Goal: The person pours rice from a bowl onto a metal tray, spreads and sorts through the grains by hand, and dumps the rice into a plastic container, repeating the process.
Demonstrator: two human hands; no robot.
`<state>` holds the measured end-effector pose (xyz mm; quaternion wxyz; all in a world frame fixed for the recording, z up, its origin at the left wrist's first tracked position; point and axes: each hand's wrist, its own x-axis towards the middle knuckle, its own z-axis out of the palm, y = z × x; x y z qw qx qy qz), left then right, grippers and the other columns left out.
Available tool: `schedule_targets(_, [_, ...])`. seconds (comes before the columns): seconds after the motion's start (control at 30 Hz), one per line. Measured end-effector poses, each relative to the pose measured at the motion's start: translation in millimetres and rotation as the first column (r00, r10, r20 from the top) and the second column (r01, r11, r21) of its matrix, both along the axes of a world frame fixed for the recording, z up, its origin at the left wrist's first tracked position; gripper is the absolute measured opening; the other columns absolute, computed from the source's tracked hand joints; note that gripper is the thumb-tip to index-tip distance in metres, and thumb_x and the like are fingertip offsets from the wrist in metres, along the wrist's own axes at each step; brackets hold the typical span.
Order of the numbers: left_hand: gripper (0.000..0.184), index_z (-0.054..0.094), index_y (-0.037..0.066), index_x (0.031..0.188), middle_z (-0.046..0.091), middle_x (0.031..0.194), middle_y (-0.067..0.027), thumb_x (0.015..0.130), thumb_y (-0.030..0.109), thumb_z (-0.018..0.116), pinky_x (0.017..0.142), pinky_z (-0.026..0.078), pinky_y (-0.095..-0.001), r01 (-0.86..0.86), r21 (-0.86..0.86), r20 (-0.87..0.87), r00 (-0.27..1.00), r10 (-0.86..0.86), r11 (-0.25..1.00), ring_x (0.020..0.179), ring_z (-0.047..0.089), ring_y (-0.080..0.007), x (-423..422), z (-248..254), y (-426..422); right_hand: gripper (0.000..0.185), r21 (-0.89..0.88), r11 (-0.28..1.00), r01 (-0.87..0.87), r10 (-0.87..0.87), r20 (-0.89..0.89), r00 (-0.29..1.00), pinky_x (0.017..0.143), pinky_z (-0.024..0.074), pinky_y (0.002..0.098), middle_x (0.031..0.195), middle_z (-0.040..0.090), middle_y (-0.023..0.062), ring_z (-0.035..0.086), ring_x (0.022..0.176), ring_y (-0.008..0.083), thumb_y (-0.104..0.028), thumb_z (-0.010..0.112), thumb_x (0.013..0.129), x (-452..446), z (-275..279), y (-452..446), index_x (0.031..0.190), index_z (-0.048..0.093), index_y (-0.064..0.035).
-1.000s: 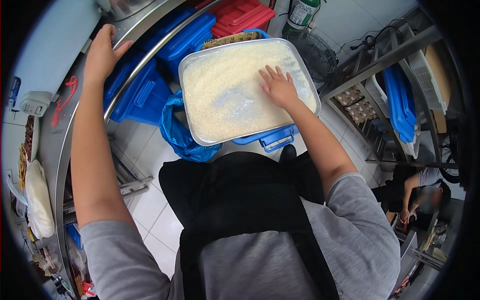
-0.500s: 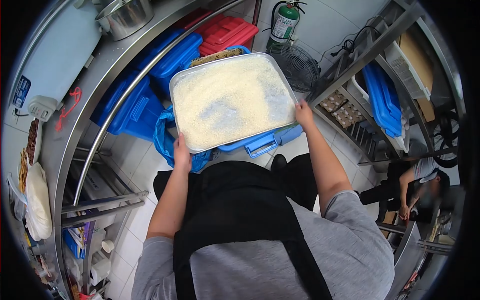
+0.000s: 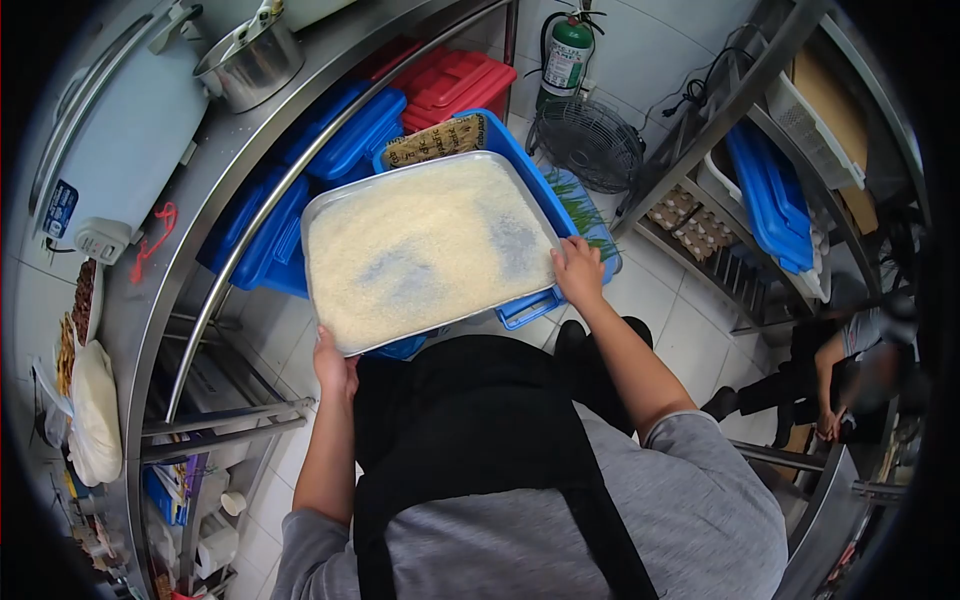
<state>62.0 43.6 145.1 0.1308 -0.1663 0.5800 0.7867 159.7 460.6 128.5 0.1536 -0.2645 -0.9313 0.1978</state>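
Observation:
Between my hands is a metal baking tray (image 3: 310, 262), held out in front of my apron. Pale, crumb-like grains (image 3: 430, 220) cover most of it, with thinner patches where the metal shows. My left hand (image 3: 335, 362) grips the near left corner. At the right edge, my right hand (image 3: 578, 270) has its fingers over the rim. Below and beyond the tray stands a blue plastic bin (image 3: 525, 155), partly hidden by it. A brown printed sack or paper (image 3: 435, 142) shows inside the bin.
A steel counter (image 3: 235, 135) with a pot (image 3: 248, 65) curves along the left. Red bins (image 3: 455, 85), a fan (image 3: 588, 145) and a fire extinguisher (image 3: 566, 62) stand ahead. Shelving with egg trays (image 3: 700, 235) is at right. Another person (image 3: 835, 375) is at the far right.
Both hands have moved the tray left and nearer to me. More of the blue bin and its brown contents, and a green-patterned surface at its right, now show.

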Motion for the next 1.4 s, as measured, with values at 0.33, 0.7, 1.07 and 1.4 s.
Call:
schedule_targets(0.33, [0.04,0.042,0.013,0.13,0.059,0.114,-0.0081,0.103,0.042,0.038,0.071,0.05,-0.0334,-0.022,0.047,0.049,0.999,0.02,0.999,0.091,0.06,-0.0202,35.2,56.0,52.1,0.052,0.171,0.633,-0.755,0.764,-0.296,0.573,0.095,0.0396,0.0444,0.132,0.053,0.0108,0.052,0.12,0.0278,-0.028,0.072,0.078,-26.3,52.1,-151.8,0.125,0.057,-0.0101])
schedule_targets(0.7, [0.038,0.032,0.016,0.129,0.053,0.123,-0.0094,0.102,0.041,0.041,0.077,0.049,-0.0349,0.048,-0.045,-0.093,0.994,-0.052,0.998,0.103,0.058,-0.0229,46.0,76.3,96.7,0.056,0.114,0.629,-0.769,0.768,-0.248,0.591,0.098,0.0428,0.0449,0.135,0.052,0.0121,0.053,0.121,0.0288,-0.007,0.065,0.078,-33.3,44.8,-172.3,0.131,0.054,-0.0159])
schedule_targets(1.07, [0.07,0.014,0.018,0.149,0.038,0.142,-0.0107,0.097,0.049,0.049,0.1,0.035,-0.049,0.227,-0.288,-0.101,0.959,-0.265,0.93,0.118,0.051,-0.0251,48.4,113.4,111.0,0.034,-0.585,0.669,-0.458,0.185,-0.467,0.865,0.068,0.0498,0.0283,0.094,0.068,0.0093,0.062,0.078,0.0129,-0.002,0.065,0.08,-48.9,85.8,-116.0,0.114,0.065,-0.0071])
schedule_targets(1.4, [0.068,0.016,0.018,0.149,0.039,0.14,-0.0098,0.097,0.042,0.053,0.098,0.035,-0.0459,0.101,-0.31,-0.046,0.992,-0.121,0.945,0.117,0.051,-0.0228,46.6,88.5,67.3,0.02,-0.589,0.756,-0.285,-0.314,-0.708,0.633,0.05,0.0368,0.0265,0.062,0.055,-0.0042,0.044,0.056,0.0059,-0.011,0.069,0.086,-68.1,84.0,-49.2,0.07,0.057,-0.0049])
